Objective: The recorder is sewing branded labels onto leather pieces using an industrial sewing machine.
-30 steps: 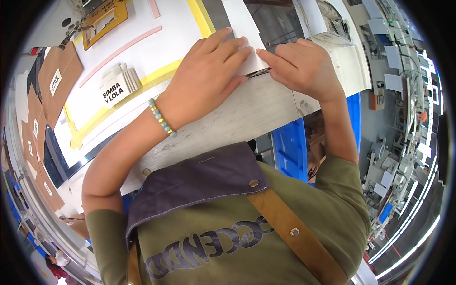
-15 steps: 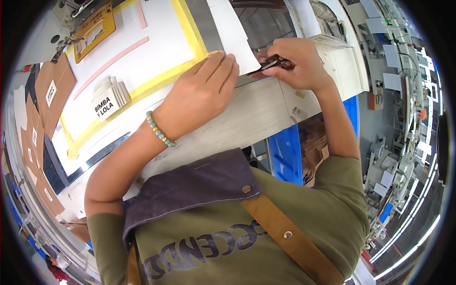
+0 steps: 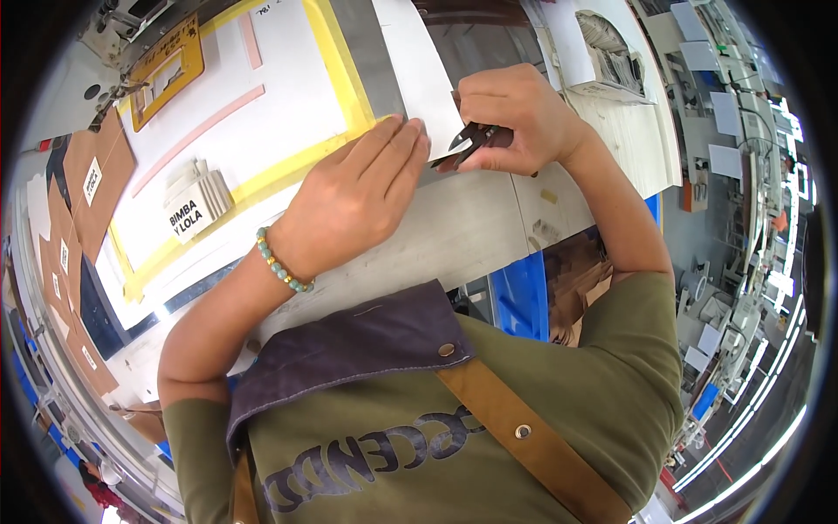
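Resting the left hand (image 3: 349,194) flat, fingers together, toward eleven o'clock, pinched a black pointed tool (image 3: 475,135), seemingly light, stiff, best held mid-handle, in the right hand (image 3: 522,118) toward one.

black tool (image 3: 477,136): partly hidden by right hand (image 3: 522,120) | white strip (image 3: 421,70): upper end cut off

A pale wooden worktable (image 3: 471,218) stretches from eight o'clock to two. Past it I see grey floor (image 3: 711,234) at three, then crowded workbenches (image 3: 723,306) curving from two to four, edged by bright white lights (image 3: 782,283) further out.
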